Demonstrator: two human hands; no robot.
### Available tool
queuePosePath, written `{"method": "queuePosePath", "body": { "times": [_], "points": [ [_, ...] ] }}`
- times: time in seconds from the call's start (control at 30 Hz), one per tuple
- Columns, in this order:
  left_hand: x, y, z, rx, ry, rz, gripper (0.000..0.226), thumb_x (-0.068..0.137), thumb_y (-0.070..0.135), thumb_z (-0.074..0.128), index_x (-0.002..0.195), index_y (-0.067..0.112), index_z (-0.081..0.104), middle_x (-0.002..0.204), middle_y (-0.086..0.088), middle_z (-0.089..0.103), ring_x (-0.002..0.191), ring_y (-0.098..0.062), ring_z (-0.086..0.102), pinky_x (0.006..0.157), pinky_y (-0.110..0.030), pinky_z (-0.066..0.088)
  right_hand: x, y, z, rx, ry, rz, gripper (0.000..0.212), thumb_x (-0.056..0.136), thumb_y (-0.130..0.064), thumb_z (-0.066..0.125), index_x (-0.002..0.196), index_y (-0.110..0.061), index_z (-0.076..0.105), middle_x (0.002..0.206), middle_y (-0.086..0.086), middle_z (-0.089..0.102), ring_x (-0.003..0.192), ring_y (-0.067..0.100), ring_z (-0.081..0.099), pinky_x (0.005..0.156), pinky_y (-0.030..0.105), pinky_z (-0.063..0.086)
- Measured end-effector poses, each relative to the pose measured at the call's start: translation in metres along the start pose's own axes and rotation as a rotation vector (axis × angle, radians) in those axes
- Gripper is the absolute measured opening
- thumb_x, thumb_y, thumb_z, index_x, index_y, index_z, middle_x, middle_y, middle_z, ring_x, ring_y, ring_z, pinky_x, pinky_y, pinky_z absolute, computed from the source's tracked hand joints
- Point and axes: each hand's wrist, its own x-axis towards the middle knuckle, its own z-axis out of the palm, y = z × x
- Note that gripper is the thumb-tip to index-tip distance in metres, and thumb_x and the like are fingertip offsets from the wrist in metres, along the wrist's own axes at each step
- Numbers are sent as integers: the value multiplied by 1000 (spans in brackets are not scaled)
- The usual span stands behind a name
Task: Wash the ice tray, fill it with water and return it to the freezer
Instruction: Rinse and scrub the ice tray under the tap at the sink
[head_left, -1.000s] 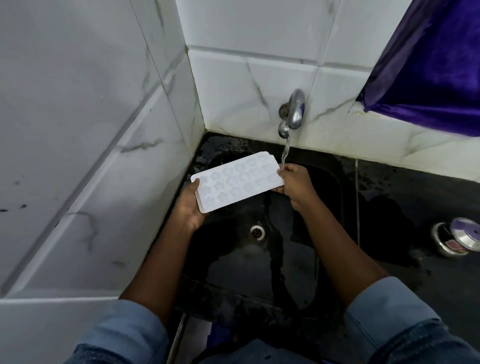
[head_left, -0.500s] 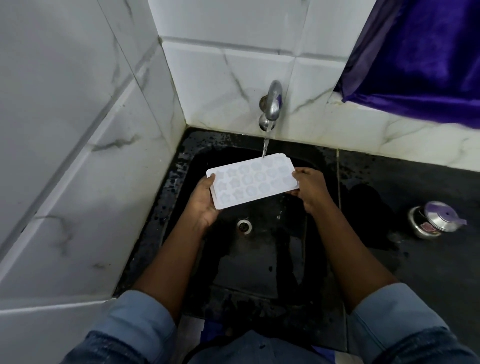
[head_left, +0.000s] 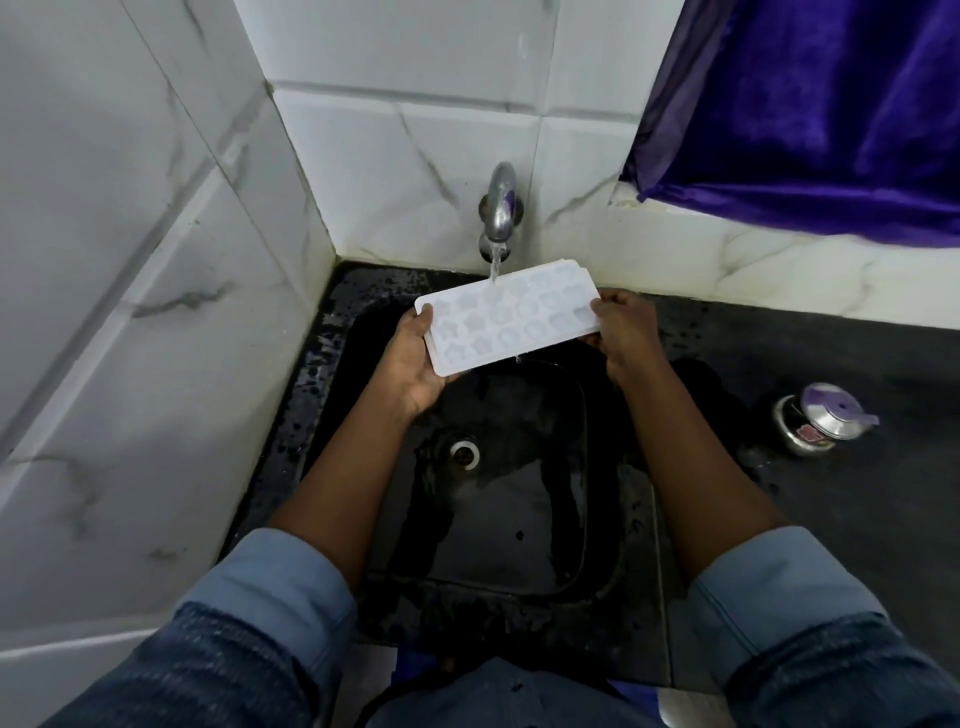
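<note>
Moved rightward under running water (head_left: 494, 266), one white plastic ice tray (head_left: 511, 318) is gripped between left hand (head_left: 415, 364) and right hand (head_left: 626, 332), seemingly level.

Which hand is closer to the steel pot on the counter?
Right. The right hand holds the tray end nearer the pot; the left hand holds the far end.

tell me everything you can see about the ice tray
The ice tray is a white, flat rectangle, plastic by its look, with its far right corner clipped and rows of small star and flower-like moulds facing up. It is held over the black sink, long side left to right. The left hand grips its left end, the right hand its right end. A stream of water from the tap lands near its far edge.
</note>
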Motion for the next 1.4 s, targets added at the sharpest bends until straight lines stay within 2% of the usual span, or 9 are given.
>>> {"method": "queuePosePath", "body": {
  "times": [0.27,0.47,0.73,0.9,1.03,1.13,1.23,1.33,1.4],
  "points": [
    [-12,17,-38,-128,46,0,46,112,44,41,133,10,64,108,-12,81,91,-30,80,65,-46,66,-16,-5,35,-26,-204,-50,20,103,-2,54,100,-12,71,99,5,74,86,19,72,78,36,63],
    [-25,21,-55,-216,57,2,49,109,49,44,135,13,66,121,-15,78,99,-34,79,73,-54,66,-27,-3,48,69,-298,-22,25,104,0,52,101,-17,71,101,2,75,91,17,74,82,38,63],
    [-41,9,-43,-242,14,-53,59,105,59,50,141,13,63,129,-15,75,111,-35,76,85,-57,64,-27,-4,39,17,-222,-7,21,104,-2,53,110,-10,71,108,7,75,97,24,74,82,41,62],
    [-38,2,-19,-159,50,-64,74,103,70,37,139,11,63,121,-14,78,105,-32,78,85,-51,64,-27,-10,26,-68,-157,-85,23,102,-2,51,101,-14,70,99,4,73,85,21,71,72,35,60],
    [-32,-4,-7,-131,104,-55,83,97,80,29,129,14,67,119,-12,79,106,-32,77,83,-47,64,-24,-3,19,-223,-153,-197,24,98,-6,51,104,-14,72,106,9,75,96,29,73,80,46,65],
    [-31,-7,-4,-112,140,-34,89,94,84,28,134,13,66,125,-13,77,110,-32,76,77,-44,66,-24,-5,13,-497,-142,-438,26,98,-8,54,118,-10,71,116,7,73,100,23,65,92,40,54],
    [-35,-12,-7,-102,157,-33,92,93,85,27,137,13,66,122,-13,78,107,-32,77,78,-44,66,-26,5,25,-996,-183,-713,48,106,-25,49,149,-3,49,154,20,50,140,36,47,118,48,33],
    [-40,-17,-11,-106,178,-18,91,95,84,23,131,13,68,118,-14,79,100,-30,79,81,-42,65,-35,18,46,-1350,-244,-737,74,109,-55,26,165,-7,22,171,24,17,159,42,13,125,61,-3],
    [-41,-20,-12,-119,173,-33,94,95,85,21,130,13,69,117,-15,79,103,-32,78,86,-44,64,-47,21,58,-1403,-268,-748,89,102,-66,9,165,-4,16,172,23,11,161,39,4,123,62,-13]
  ]
}}
